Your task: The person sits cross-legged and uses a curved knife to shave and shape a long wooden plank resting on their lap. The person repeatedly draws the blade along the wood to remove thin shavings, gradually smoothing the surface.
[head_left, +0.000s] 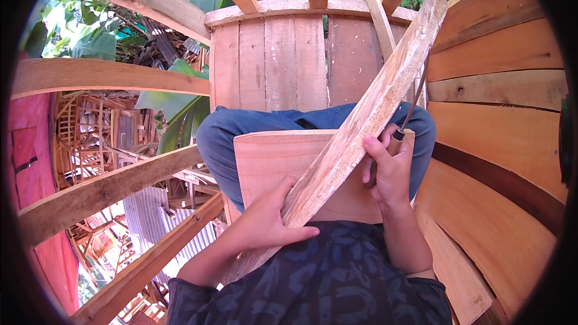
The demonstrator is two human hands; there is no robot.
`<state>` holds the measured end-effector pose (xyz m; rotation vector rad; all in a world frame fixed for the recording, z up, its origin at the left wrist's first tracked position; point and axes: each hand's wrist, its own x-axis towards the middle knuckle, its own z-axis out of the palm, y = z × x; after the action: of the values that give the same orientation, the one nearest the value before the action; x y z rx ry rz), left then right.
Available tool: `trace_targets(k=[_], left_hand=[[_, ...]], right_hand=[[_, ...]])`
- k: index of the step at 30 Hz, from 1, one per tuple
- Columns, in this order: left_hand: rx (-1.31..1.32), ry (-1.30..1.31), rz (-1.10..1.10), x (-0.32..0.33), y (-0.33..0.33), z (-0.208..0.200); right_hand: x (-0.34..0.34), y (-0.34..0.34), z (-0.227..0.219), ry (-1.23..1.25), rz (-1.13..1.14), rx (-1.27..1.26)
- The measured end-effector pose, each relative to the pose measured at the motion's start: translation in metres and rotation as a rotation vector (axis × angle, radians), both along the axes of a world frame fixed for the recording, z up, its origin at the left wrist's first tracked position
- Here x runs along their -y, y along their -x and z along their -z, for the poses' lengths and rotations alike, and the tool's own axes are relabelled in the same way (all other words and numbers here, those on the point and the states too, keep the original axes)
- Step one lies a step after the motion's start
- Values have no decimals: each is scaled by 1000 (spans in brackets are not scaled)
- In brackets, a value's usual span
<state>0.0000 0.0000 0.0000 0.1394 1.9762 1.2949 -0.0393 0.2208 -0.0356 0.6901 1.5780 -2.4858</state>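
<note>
A long, rough-edged wooden plank slants from beside my left forearm up to the far right, over my lap. My left hand grips its near part, thumb stretched across the near side and the fingers partly hidden behind the wood. In my right hand is a wooden-handled tool with a dark collar and a long, thin metal blade, its exact kind unclear. The blade points away from me, close along the plank's right side. Under the plank, a wide smooth board lies across my crossed legs.
I sit on a platform of wooden slats. Orange-brown wall boards rise at the right. Open beams run along the left, with corrugated metal sheets and timber below. A thin wooden strip leans behind the plank.
</note>
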Motion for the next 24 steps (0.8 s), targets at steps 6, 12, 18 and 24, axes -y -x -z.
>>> trace_targets(k=[6,12,18,24], left_hand=[[-2,-134,-128,-7,-11,17],[-75,-155,-174,-10,-7,32],[-56,-227,-202,-9,-6,36],[-50,-247,-235,-5,-12,41]], right_hand=[[-19,-13,-6,-193,-161,-17],[-43,-68,-9,-320,-549,-18],[-47,-81,-18,-135,-753,297],[-53,-65,-26,-200,-695,324]])
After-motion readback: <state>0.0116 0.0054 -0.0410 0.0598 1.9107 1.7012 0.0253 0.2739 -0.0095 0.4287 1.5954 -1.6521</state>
